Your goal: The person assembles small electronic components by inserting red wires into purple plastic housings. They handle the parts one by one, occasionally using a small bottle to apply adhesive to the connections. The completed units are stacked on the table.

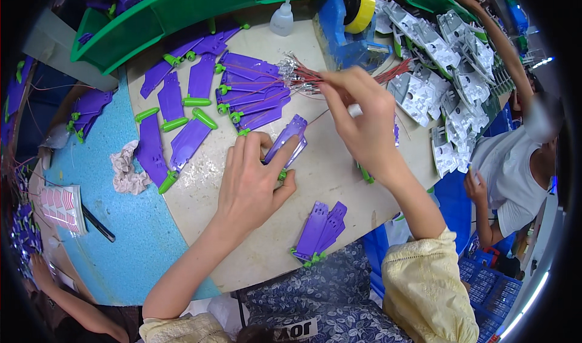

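Observation:
My left hand (257,173) is closed around a purple plastic part (295,131) with a green end piece, holding it down on the worktable, its index finger lying along the part. To the right and above it, my right hand (365,109) pinches a thin red wire, which runs down toward that part; the exact grip point is partly hidden by my fingers. Just beyond my right fingertips lies a bundle of red wires (306,76) with silvery ends. Fanned beside the bundle are several purple parts (254,82) with green tips and wires across them.
More purple and green parts (154,152) lie left, beside crumpled paper (128,170). A green bin (182,15), squeeze bottle (282,20) and blue tape dispenser (348,46) stand behind. Grey castings (451,82) are heaped right. Two purple parts (321,231) lie near the front edge. Other people sit at both sides.

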